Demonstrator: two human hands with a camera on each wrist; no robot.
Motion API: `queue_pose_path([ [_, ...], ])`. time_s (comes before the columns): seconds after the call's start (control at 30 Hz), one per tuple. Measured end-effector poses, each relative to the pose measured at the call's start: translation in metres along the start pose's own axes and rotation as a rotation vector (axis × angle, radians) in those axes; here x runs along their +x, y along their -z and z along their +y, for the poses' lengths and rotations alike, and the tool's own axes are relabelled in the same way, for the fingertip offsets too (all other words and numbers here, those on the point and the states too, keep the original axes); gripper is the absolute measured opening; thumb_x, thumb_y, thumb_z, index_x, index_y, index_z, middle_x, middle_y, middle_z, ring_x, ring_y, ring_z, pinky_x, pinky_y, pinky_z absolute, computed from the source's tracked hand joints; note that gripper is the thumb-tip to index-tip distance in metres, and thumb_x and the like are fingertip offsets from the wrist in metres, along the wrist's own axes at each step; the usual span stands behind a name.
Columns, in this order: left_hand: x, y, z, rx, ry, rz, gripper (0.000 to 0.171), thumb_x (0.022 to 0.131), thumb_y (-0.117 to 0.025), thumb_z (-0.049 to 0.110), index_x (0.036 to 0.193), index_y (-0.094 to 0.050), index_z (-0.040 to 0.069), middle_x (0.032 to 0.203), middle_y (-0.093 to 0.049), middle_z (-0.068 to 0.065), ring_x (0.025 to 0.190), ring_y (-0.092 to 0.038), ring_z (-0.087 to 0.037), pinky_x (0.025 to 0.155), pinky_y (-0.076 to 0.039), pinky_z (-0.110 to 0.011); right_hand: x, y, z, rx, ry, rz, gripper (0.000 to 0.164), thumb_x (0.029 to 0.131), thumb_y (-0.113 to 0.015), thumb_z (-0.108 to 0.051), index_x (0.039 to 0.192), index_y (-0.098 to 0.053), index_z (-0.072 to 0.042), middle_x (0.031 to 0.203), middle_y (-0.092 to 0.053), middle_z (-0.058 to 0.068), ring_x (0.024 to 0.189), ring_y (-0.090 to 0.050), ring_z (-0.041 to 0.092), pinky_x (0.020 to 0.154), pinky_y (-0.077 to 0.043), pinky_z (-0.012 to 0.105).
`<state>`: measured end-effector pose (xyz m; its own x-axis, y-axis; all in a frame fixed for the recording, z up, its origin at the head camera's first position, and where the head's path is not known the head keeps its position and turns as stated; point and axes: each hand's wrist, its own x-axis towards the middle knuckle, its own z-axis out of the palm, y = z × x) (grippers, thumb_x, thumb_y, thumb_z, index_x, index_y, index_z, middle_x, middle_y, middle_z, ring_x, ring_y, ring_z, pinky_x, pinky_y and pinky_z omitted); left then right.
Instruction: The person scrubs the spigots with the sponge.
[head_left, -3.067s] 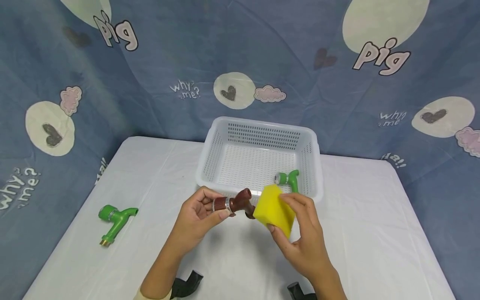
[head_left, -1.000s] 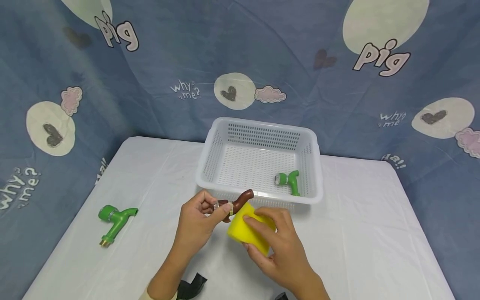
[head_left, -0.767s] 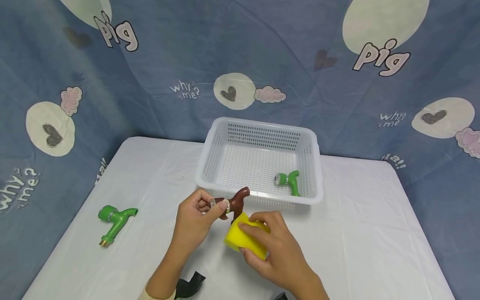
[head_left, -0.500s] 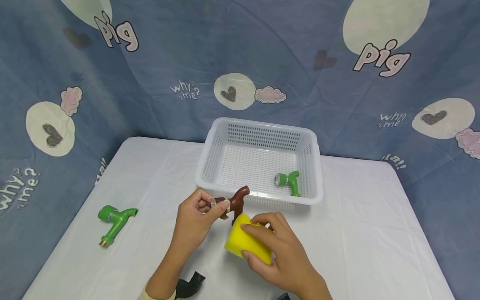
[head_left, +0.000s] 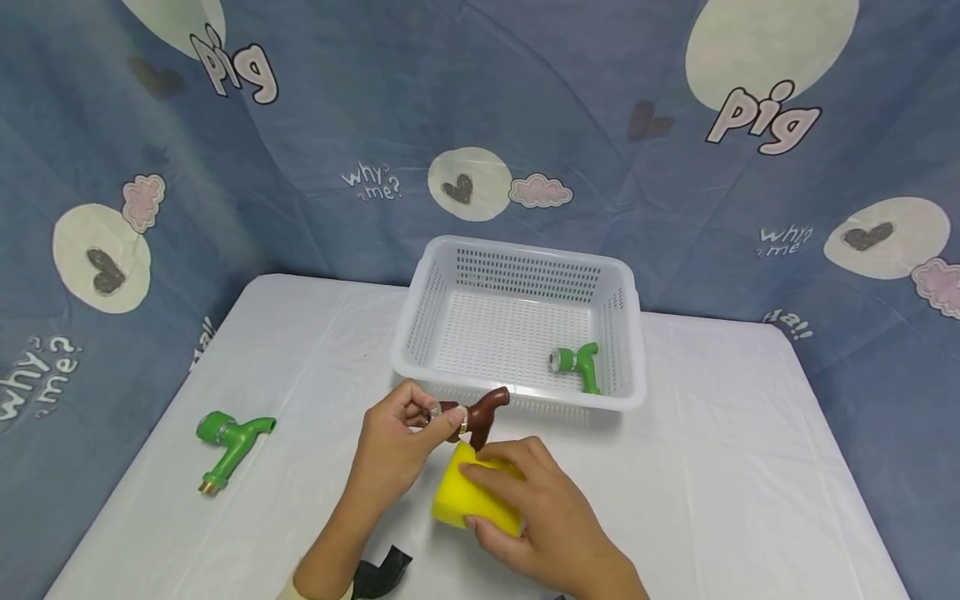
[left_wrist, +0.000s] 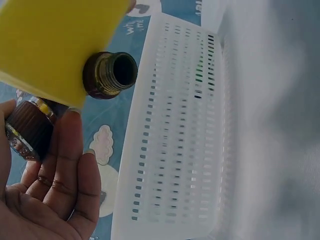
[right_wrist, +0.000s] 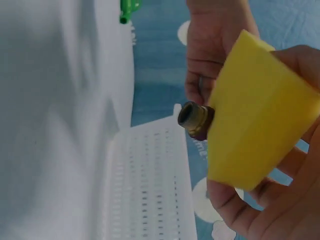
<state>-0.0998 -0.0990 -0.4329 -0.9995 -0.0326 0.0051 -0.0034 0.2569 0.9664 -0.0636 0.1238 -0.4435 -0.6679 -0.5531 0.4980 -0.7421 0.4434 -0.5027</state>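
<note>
My left hand pinches a brown faucet by its ribbed knob end, in front of the basket. The faucet's spout points up and to the right in the head view. Its threaded inlet juts out past the sponge in the left wrist view. With thumb and fingers my right hand grips a yellow sponge, which lies against the faucet's lower stem. In the right wrist view the sponge covers most of the faucet, and only the threaded end shows.
A white perforated basket stands behind the hands, with a green faucet inside. Another green faucet lies on the white table at the left. A black curved object sits by the left forearm at the front edge.
The sponge and right hand have moved left and down along the faucet toward its lower stem. The left hand has turned the brown faucet while keeping hold of its knob end.
</note>
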Motion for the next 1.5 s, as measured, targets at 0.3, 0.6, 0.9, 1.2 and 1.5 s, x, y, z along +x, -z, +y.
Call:
queue_pose_path([
  [0.3,0.001,0.001,0.002,-0.054,-0.006,-0.006,0.031,0.095,-0.081,0.027,0.091,-0.057,0.007,0.082,-0.075,-0.003,0.071,-0.075,-0.024,0.051,-0.040,-0.022,0.001,0.017,0.000,0.099,0.019,0.244,0.041,0.098,-0.074,-0.034,0.133,-0.069,-0.013,0.131,-0.062,0.006,0.112,-0.056,0.022,0.093,-0.049,0.026],
  [0.6,0.000,0.002,0.000,-0.064,-0.003,-0.007,0.031,0.096,-0.080,0.030,0.094,-0.060,0.006,0.084,-0.076,-0.004,0.073,-0.075,-0.025,0.052,-0.039,-0.023,0.001,0.010,0.005,-0.024,-0.004,0.213,0.040,0.096,-0.075,-0.033,0.132,-0.071,-0.016,0.133,-0.061,0.002,0.115,-0.055,0.021,0.097,-0.049,0.027],
  [0.9,0.001,0.004,0.001,-0.030,-0.003,0.013,0.033,0.095,-0.081,0.032,0.094,-0.058,0.008,0.083,-0.075,-0.002,0.076,-0.073,-0.023,0.056,-0.039,-0.023,0.000,0.010,0.002,0.089,0.014,0.120,0.039,0.092,-0.080,-0.029,0.129,-0.072,-0.018,0.128,-0.063,-0.004,0.110,-0.057,0.014,0.092,-0.047,0.020],
  [1.2,0.000,0.003,-0.003,-0.024,-0.056,-0.127,0.033,0.093,-0.083,0.032,0.095,-0.060,0.009,0.083,-0.074,-0.001,0.080,-0.071,-0.024,0.068,-0.055,-0.030,0.004,0.017,0.003,-0.036,0.069,0.388,0.042,0.104,-0.065,-0.039,0.132,-0.069,-0.009,0.136,-0.058,0.019,0.119,-0.051,0.033,0.104,-0.040,0.029],
  [1.5,-0.001,0.001,-0.008,0.014,-0.194,-0.230,0.031,0.088,-0.086,0.041,0.095,-0.062,0.022,0.084,-0.068,0.005,0.087,-0.064,-0.022,0.085,-0.056,-0.045,0.005,0.014,0.003,-0.169,0.076,0.356,0.028,0.107,-0.055,-0.030,0.120,-0.077,-0.020,0.139,-0.060,0.017,0.122,-0.050,0.040,0.095,-0.032,0.050],
])
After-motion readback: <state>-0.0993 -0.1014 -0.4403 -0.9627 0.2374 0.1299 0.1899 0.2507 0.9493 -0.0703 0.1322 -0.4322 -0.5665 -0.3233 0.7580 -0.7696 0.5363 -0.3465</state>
